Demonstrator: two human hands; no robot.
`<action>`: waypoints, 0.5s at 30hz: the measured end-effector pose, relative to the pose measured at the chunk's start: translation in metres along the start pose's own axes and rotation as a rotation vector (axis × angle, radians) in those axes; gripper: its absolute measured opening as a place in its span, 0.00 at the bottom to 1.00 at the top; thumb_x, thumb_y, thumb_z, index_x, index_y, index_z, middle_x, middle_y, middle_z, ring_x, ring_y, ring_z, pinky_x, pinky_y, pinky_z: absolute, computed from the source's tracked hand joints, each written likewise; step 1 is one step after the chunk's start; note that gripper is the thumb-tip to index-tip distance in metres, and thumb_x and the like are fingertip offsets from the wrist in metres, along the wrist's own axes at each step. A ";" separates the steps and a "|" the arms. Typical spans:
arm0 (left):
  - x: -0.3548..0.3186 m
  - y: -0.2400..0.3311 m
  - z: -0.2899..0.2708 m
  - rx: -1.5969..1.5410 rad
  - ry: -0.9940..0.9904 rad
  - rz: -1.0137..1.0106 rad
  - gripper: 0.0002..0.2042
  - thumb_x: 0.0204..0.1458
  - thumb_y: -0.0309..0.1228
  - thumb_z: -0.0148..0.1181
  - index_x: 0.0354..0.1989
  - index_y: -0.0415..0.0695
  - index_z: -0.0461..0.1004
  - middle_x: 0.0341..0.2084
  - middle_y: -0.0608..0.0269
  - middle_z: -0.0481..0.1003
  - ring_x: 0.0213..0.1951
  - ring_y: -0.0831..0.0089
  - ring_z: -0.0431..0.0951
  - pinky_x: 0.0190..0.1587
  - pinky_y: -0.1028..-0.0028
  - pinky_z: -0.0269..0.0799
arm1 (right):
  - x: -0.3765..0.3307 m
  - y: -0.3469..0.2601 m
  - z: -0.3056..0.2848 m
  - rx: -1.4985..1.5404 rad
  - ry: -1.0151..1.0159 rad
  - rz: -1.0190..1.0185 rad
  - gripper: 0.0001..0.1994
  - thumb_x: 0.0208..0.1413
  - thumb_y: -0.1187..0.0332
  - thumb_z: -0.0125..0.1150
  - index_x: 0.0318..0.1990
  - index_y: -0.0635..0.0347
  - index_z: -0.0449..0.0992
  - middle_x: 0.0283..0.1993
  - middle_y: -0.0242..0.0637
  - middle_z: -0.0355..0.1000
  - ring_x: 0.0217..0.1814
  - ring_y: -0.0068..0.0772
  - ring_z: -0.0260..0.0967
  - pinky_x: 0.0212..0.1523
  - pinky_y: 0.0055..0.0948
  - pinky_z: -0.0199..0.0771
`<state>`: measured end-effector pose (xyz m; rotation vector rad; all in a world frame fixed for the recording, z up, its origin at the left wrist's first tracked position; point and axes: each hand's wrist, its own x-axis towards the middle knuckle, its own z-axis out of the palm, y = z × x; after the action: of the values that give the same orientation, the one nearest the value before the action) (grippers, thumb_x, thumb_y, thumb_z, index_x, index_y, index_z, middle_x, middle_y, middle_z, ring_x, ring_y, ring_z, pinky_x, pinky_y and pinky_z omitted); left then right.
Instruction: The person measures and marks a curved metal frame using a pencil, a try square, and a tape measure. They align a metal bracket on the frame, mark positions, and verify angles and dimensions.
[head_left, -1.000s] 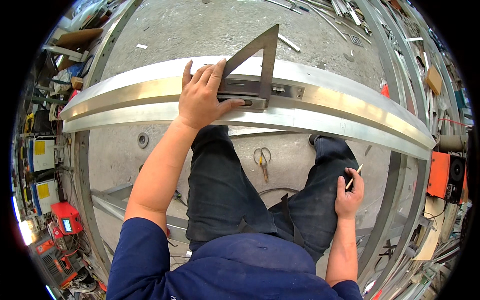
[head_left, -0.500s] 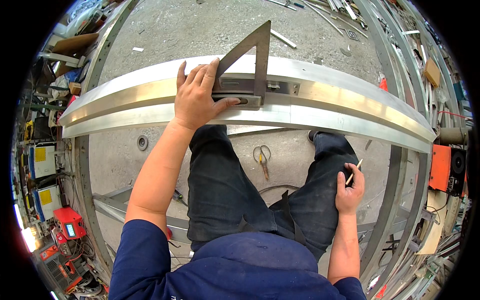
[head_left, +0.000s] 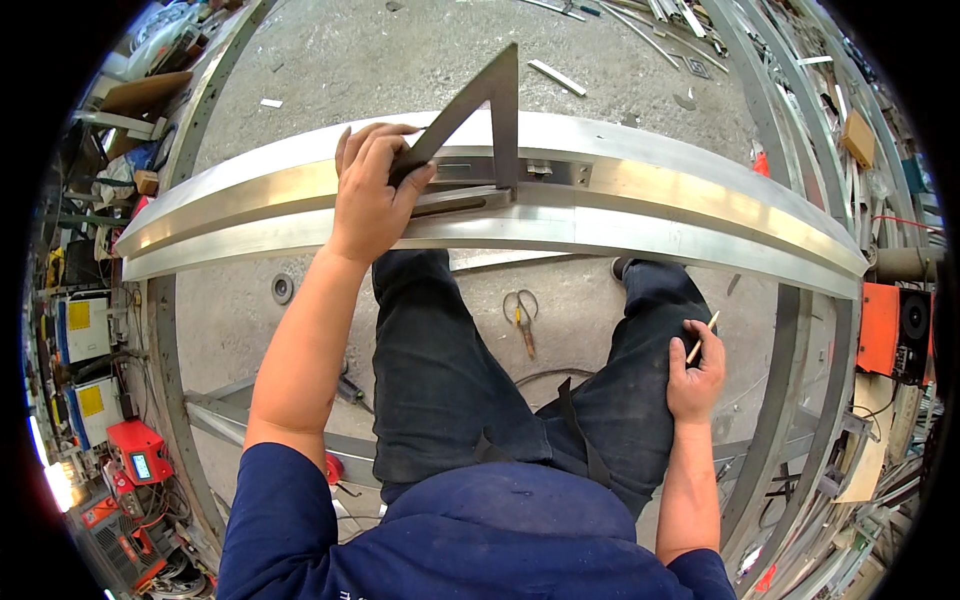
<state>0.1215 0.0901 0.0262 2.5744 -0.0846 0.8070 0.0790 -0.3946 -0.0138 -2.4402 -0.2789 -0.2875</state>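
Note:
A long silvery aluminium profile (head_left: 690, 212) lies crosswise in front of me. A dark metal plate with a small latch (head_left: 565, 172) is set into its middle. My left hand (head_left: 372, 195) is closed on the sloping side of a metal triangle square (head_left: 506, 130), thumb on the near side. The square's slotted base tilts down toward the left over the profile; whether it touches cannot be told. My right hand (head_left: 697, 385) rests by my right thigh, its fingers closed round a pale, pencil-like stick (head_left: 713, 321) pointing up.
Scissors (head_left: 520, 322) and a round disc (head_left: 283, 289) lie on the floor below the profile. Steel frame posts (head_left: 165, 390) stand at both sides. A red machine (head_left: 139, 452) is at lower left, an orange box (head_left: 880, 328) at right. Metal offcuts (head_left: 557, 78) lie beyond the profile.
My left hand has shifted the square left and tilted its base, which lay along the profile before. The thumb has moved from the base to the sloping side. My right hand stays nearly still.

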 end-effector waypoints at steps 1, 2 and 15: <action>-0.008 0.000 -0.007 -0.109 -0.063 -0.077 0.10 0.59 0.29 0.70 0.43 0.42 0.75 0.45 0.59 0.81 0.52 0.60 0.79 0.62 0.60 0.67 | 0.000 -0.001 0.000 0.006 -0.002 0.001 0.17 0.58 0.70 0.72 0.53 0.60 0.80 0.50 0.42 0.81 0.55 0.47 0.76 0.58 0.41 0.73; -0.012 0.006 -0.014 -0.218 -0.130 -0.149 0.09 0.59 0.28 0.70 0.42 0.42 0.75 0.41 0.59 0.81 0.47 0.61 0.81 0.57 0.63 0.73 | -0.001 0.000 0.000 0.013 0.000 0.008 0.17 0.58 0.70 0.72 0.53 0.60 0.80 0.50 0.42 0.81 0.55 0.47 0.76 0.58 0.41 0.73; -0.099 0.177 -0.014 -1.602 -0.322 -0.797 0.10 0.73 0.33 0.55 0.56 0.42 0.74 0.34 0.74 0.73 0.39 0.84 0.70 0.44 0.79 0.68 | -0.004 -0.122 -0.003 0.453 -0.207 -0.361 0.30 0.50 0.62 0.81 0.58 0.64 0.75 0.57 0.49 0.80 0.59 0.52 0.77 0.62 0.43 0.75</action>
<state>-0.0007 -0.0704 0.0508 0.9813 0.1453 -0.0998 0.0414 -0.3039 0.0594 -1.9607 -0.7898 -0.1077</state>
